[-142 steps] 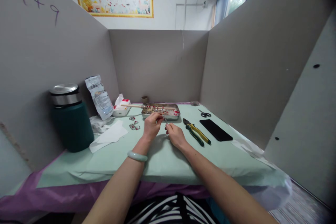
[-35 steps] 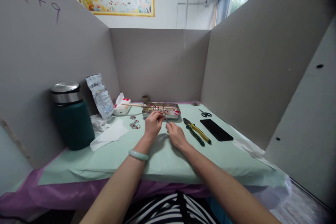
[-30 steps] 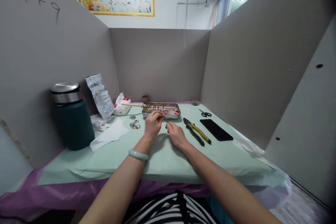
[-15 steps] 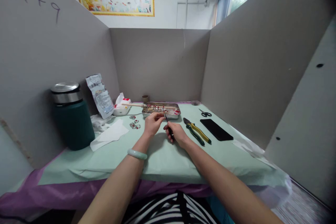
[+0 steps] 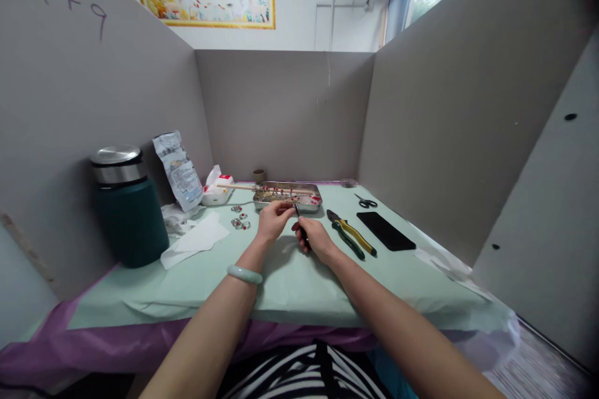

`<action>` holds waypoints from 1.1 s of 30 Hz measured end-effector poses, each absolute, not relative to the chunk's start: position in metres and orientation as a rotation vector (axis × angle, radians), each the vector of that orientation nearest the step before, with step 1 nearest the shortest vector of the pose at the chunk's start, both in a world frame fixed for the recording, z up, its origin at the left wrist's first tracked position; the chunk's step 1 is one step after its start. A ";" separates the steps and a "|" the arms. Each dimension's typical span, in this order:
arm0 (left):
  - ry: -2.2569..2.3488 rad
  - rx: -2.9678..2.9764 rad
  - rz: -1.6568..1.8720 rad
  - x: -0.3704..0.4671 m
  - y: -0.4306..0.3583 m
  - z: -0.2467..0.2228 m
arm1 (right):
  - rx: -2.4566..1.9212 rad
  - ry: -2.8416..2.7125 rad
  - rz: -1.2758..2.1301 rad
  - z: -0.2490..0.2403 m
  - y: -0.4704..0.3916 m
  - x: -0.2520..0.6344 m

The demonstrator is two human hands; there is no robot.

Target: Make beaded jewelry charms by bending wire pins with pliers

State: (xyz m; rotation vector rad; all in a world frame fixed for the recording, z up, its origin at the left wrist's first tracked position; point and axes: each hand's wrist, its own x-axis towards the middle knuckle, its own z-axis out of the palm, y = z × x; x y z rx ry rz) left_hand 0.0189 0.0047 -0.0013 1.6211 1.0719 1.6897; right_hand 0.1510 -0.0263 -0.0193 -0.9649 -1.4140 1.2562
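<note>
My right hand (image 5: 314,237) is closed around a slim dark-handled tool (image 5: 304,235), whose metal tip points up toward my left fingertips. My left hand (image 5: 275,219), with a pale green bangle (image 5: 244,274) on its wrist, pinches something too small to make out at that tip. Both hands are just in front of a metal tray (image 5: 309,206) holding red beads and small metallic pieces. A wooden stick (image 5: 236,186) with red beads lies across the tray. Left of my left hand, several small red-and-silver ornaments (image 5: 241,223) rest on the green cloth.
Green-and-yellow pliers (image 5: 352,234), black scissors (image 5: 367,202) and a black phone (image 5: 385,231) lie on the right. A dark green flask (image 5: 131,218), a standing pouch (image 5: 178,170), a tissue pack (image 5: 218,189) and white paper (image 5: 196,240) are on the left. Grey partitions (image 5: 285,115) enclose the table.
</note>
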 end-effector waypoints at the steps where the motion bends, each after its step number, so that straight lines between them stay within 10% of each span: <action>1: 1.074 1.613 1.688 0.019 0.005 -0.001 | -0.981 -1.431 1.230 -0.020 -0.025 0.151; 15: 0.922 1.340 1.595 0.022 -0.004 0.006 | -1.336 -1.834 0.200 -0.021 -0.030 0.154; 33: 0.891 1.407 1.621 0.024 -0.010 0.009 | -1.233 -1.734 0.372 -0.019 -0.029 0.154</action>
